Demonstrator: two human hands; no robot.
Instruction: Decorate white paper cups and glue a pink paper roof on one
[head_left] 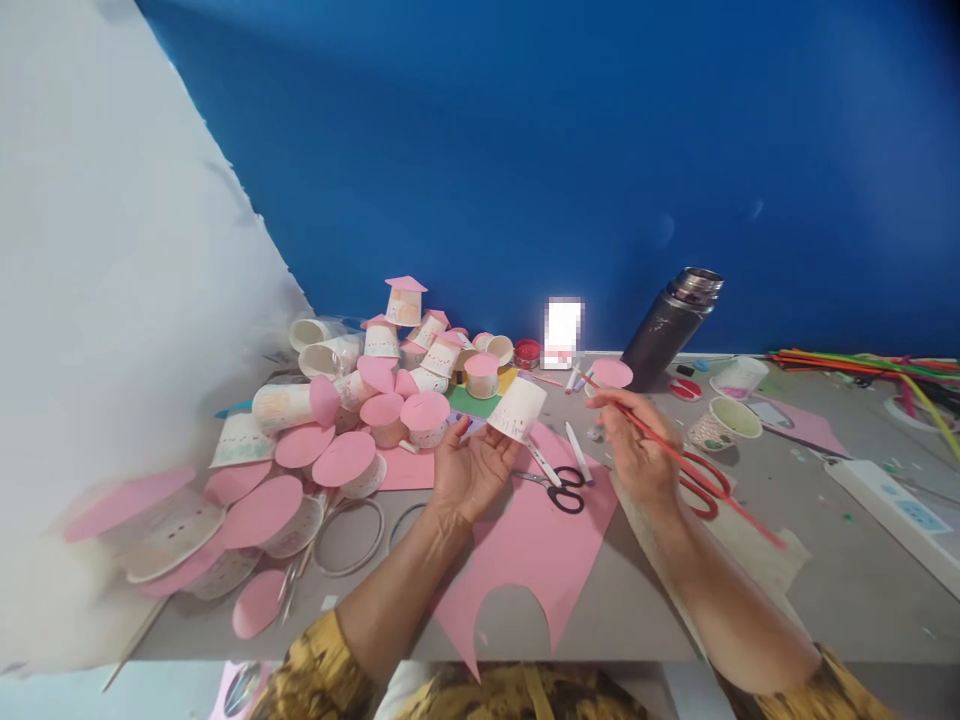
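My left hand (471,466) is palm up over the table, its fingers curled under a small white paper cup (517,408) that lies tilted on them. My right hand (636,447) is closed in a pinch on a long thin red brush or stick (679,458), whose tip points toward the cup and a pink paper circle (611,373). Beneath both hands lies a pink paper sheet (525,560) with round cut-outs. Black-handled scissors (561,487) and a white marker (578,452) lie between my hands.
A heap of white cups with pink paper lids (390,385) fills the left side. A grey steel flask (670,315) stands at the back by the blue wall. Red scissors (705,480), two open cups (721,420), coloured pipe cleaners (862,365) and a white power strip (892,505) are to the right.
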